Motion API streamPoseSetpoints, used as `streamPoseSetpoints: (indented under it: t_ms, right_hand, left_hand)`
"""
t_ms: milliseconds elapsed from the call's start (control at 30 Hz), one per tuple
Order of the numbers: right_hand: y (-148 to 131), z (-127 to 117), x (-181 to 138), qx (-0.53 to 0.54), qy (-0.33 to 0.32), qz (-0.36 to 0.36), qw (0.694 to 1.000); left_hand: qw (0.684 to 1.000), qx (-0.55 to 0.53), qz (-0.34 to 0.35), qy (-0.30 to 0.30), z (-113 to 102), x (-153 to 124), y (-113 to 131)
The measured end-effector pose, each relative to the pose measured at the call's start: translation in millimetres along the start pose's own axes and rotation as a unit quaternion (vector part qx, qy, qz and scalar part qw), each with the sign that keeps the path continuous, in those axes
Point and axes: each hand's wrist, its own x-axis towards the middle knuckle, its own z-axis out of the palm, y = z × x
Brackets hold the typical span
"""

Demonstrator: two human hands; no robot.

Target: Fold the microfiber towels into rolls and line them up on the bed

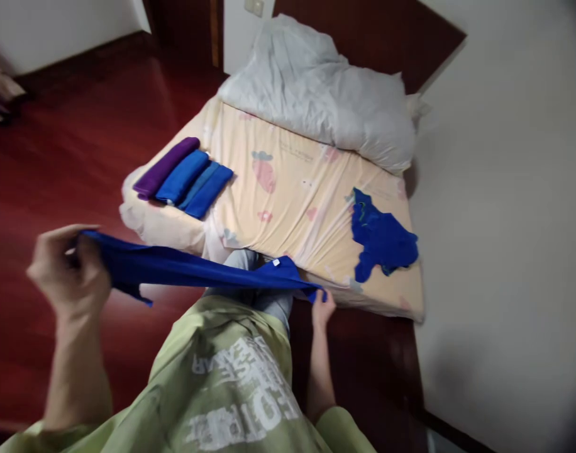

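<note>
Near: left hand (68,264) closed in a pinch on one end of a blue cloth (184,267); right hand (323,308) grips the other end, fingers curled. The cloth stretches taut between them, above the person's lap. Beyond: mattress (292,195) bearing a row of four folded cloths (184,179) — one purple, three blue — and, well apart, a crumpled blue garment (382,239). Farthest: white duvet (326,94).

You've got a mattress (288,189) with four folded cloths (184,177) at its left corner, crumpled blue garment (382,239) right, white duvet (326,94) far end.
</note>
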Motion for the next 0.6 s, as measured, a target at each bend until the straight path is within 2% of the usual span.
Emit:
streamPoseSetpoints:
  t_ms: [67, 133, 233, 333, 400, 467, 600]
  right_hand:
    - [-4.7, -27.9, 28.4, -0.001, 0.039, -0.022, 0.999]
    - [-15.1, -55.5, 57.4, 0.003, 0.07, -0.051, 0.996]
    - [-36.6, -90.3, 92.4, 0.043, 0.107, -0.082, 0.99]
    - [-52.1, -110.3, 112.4, 0.127, 0.15, -0.059, 0.979]
    - [-55.5, -116.9, 118.4, 0.184, 0.135, -0.027, 0.973]
    - [-56.1, -122.1, 120.8, 0.226, 0.087, -0.003, 0.97]
    - [-64.2, -140.4, 129.0, 0.241, 0.004, 0.003, 0.971]
  left_hand:
    - [0.998, 0.047, 0.041, 0.023, 4.5, 6.3, 0.5]
    - [0.997, 0.048, 0.056, 0.024, 11.6, 13.6, 1.8]
    - [0.999, 0.028, 0.035, -0.011, 25.2, 24.0, 2.0]
    - [0.999, -0.002, 0.011, -0.034, 42.2, 34.3, -7.3]
    - [0.998, -0.04, 0.001, -0.043, 54.6, 39.9, -18.4]
    - [0.994, -0.069, -0.013, -0.078, 66.2, 44.2, -29.0]
    - [0.987, -0.063, -0.037, -0.144, 85.6, 56.7, -36.5]
